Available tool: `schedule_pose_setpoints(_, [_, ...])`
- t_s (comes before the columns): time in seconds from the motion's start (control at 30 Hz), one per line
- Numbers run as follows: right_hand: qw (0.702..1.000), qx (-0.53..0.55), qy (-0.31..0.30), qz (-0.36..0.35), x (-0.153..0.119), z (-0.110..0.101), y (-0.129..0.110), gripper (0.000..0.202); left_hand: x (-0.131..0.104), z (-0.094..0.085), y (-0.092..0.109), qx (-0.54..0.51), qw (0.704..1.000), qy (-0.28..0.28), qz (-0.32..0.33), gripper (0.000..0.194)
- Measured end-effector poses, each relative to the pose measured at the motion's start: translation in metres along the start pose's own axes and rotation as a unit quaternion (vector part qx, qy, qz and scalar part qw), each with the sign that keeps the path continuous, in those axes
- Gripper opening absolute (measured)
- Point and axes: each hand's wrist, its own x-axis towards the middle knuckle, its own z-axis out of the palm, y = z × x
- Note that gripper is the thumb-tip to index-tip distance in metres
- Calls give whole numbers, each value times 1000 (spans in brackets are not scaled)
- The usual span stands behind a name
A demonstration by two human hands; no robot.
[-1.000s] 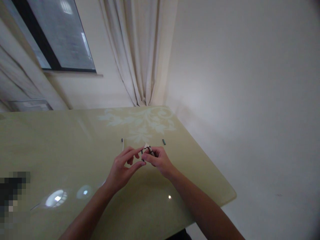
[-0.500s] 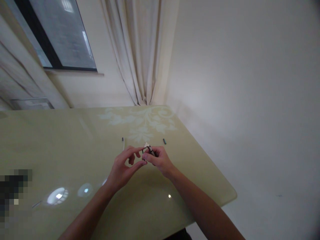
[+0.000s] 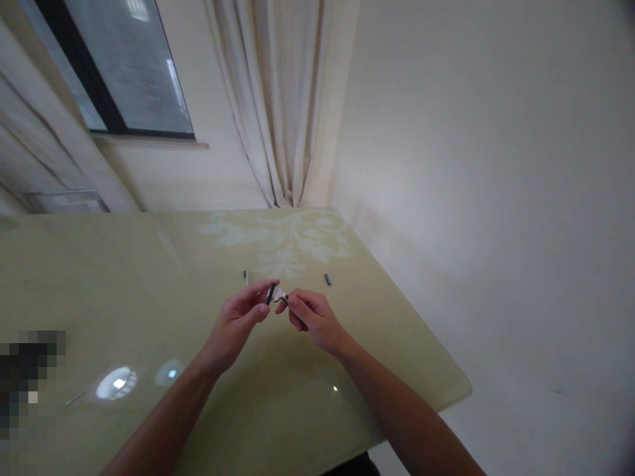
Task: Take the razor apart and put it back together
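Above the table (image 3: 397, 344), my left hand (image 3: 238, 320) pinches a small dark bar-shaped piece (image 3: 270, 293) between thumb and fingers. Right beside that piece is a small silvery-white part (image 3: 280, 295), with a dark end at the fingertips of my right hand (image 3: 315, 319). The fingers of my right hand are closed on this silvery part. Whether the two pieces are joined cannot be made out. A short dark piece (image 3: 327, 279) lies on the table beyond my right hand, and a thin white stick with a dark end (image 3: 245, 275) lies beyond my left hand.
A thin stick (image 3: 75, 400) lies at the lower left, near a blurred dark object (image 3: 30, 377) at the left edge. The table's right edge runs along a pale wall (image 3: 496, 198). Curtains (image 3: 278, 99) and a window (image 3: 133, 66) are behind.
My left hand has shifted slightly left and now pinches the dark piece. The silvery part has moved a little left and down between my hands, and my right hand's grip has changed.
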Motion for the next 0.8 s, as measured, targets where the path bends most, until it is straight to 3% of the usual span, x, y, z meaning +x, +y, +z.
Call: schedule_pose_setpoints(0.8, [1000,-3,-9,-15,-1,-4,-1,45,-1,5,9,-20,1000,-8,-9,41])
